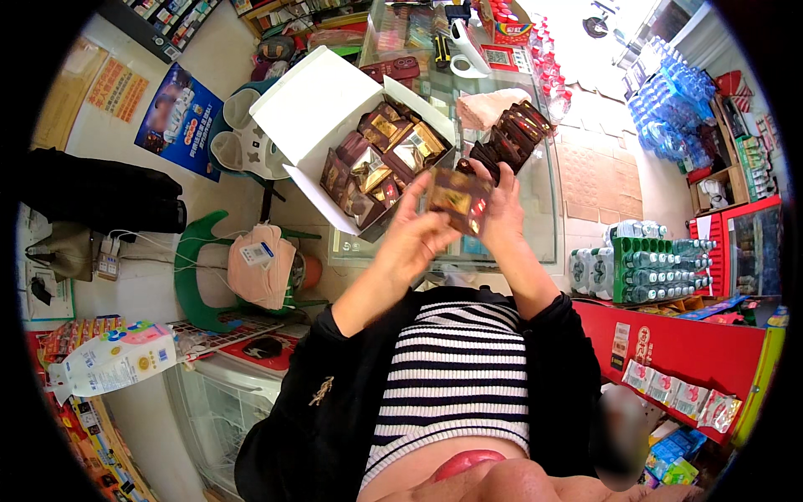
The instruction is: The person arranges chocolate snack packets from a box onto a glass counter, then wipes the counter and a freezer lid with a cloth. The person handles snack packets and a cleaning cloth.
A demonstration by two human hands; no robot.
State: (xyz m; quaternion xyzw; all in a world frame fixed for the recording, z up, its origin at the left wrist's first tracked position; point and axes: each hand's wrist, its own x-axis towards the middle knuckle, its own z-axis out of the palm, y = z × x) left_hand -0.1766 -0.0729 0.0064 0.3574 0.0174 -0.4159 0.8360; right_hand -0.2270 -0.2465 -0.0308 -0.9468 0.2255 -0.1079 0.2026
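Both hands are at work above the glass counter (pixel 539 209). One packet (pixel 452 199), dark brown with a gold panel, is held between them, raised over the counter edge nearest the person, face upward and slightly tilted. The left hand (pixel 413 238) has its fingers closed on the packet's left side; slight blur hides the exact placing of each fingertip. The right hand (pixel 502 213) grips the packet's right side, its fingers bent. Whether those fingertips also touch the pile behind cannot be told.

To the left of the hands, a white box (pixel 316 199) stands with its lid raised, holding brown and gold packets in several stacks. Beyond the right hand, a pile (pixel 520 134) of similar dark packets lies fanned in an overlapping row on the counter. A pink cloth (pixel 485 109) lies just beside this pile, on its far left side. Past the box, a dark red phone (pixel 393 69) rests on the counter, near a white device (pixel 470 52).
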